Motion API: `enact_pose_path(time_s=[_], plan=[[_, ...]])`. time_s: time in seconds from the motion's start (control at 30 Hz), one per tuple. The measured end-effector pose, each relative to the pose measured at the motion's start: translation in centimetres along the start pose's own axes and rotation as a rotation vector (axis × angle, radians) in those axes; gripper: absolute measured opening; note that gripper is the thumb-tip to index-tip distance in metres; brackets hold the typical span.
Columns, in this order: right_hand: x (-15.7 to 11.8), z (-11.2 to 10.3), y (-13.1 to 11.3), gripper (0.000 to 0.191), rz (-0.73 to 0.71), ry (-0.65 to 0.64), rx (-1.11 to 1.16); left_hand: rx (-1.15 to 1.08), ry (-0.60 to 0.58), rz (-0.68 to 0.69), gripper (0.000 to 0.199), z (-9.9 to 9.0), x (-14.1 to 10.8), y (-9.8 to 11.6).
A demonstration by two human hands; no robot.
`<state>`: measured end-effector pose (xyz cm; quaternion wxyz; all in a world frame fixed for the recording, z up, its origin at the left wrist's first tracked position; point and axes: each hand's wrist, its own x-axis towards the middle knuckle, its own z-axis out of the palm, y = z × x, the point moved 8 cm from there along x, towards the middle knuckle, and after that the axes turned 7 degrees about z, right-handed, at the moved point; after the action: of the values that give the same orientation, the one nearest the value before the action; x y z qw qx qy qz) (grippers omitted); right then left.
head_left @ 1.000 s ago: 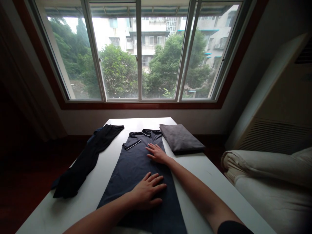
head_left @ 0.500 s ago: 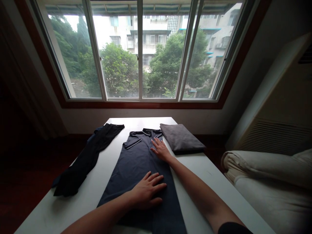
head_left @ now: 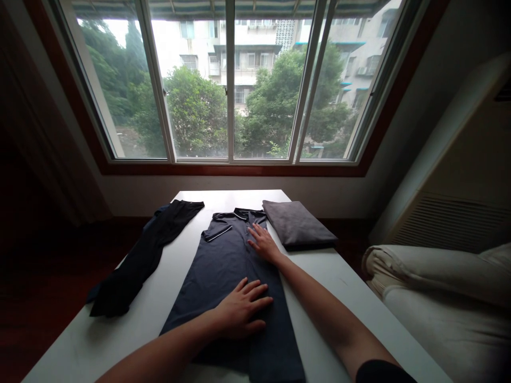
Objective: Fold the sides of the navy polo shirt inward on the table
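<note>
A dark blue-grey polo shirt point(head_left: 215, 271) lies on the white table point(head_left: 331, 287), its collar toward the window. White piping edges the collar and the left sleeve, and the shirt's right side appears folded inward. My left hand point(head_left: 243, 308) rests flat on the lower part of the shirt, fingers spread. Higher up, near the collar, my right hand point(head_left: 263, 242) lies on the right side of the cloth with its fingers stretched out. Neither hand grips the fabric.
Black trousers point(head_left: 147, 260) lie along the table's left side, over some dark blue cloth. At the back right rests a folded grey cloth point(head_left: 299, 223). A cream padded seat point(head_left: 439, 298) stands beyond the right edge. Behind the table is a window point(head_left: 229, 106).
Both hands stay in place on the polo shirt. The camera view has shifted very slightly; otherwise nothing visibly differs.
</note>
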<state>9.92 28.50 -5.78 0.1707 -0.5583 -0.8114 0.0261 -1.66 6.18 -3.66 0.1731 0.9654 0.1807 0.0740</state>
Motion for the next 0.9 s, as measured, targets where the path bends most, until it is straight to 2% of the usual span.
enact_pose_path(time_s=[0.1, 0.23, 0.33, 0.73, 0.9], plan=[[0.0, 0.6, -0.2, 0.064, -0.012, -0.069, -0.004, 0.001, 0.001, -0.004, 0.071, 0.1, 0.0, -0.1], [0.0, 0.5, 0.1, 0.068, 0.016, -0.03, -0.019, 0.01, 0.008, 0.002, 0.071, 0.1, 0.0, -0.1], [-0.1, 1.0, 0.3, 0.067, 0.025, -0.079, -0.023, 0.011, 0.005, 0.004, 0.071, 0.1, 0.0, -0.1], [-1.0, 0.2, -2.4, 0.064, -0.174, -0.108, 0.044, 0.02, 0.009, 0.006, 0.071, 0.0, 0.0, 0.0], [-1.0, 0.5, -2.6, 0.063, -0.177, -0.116, 0.033, 0.022, 0.008, 0.0, 0.071, 0.1, 0.0, -0.1]])
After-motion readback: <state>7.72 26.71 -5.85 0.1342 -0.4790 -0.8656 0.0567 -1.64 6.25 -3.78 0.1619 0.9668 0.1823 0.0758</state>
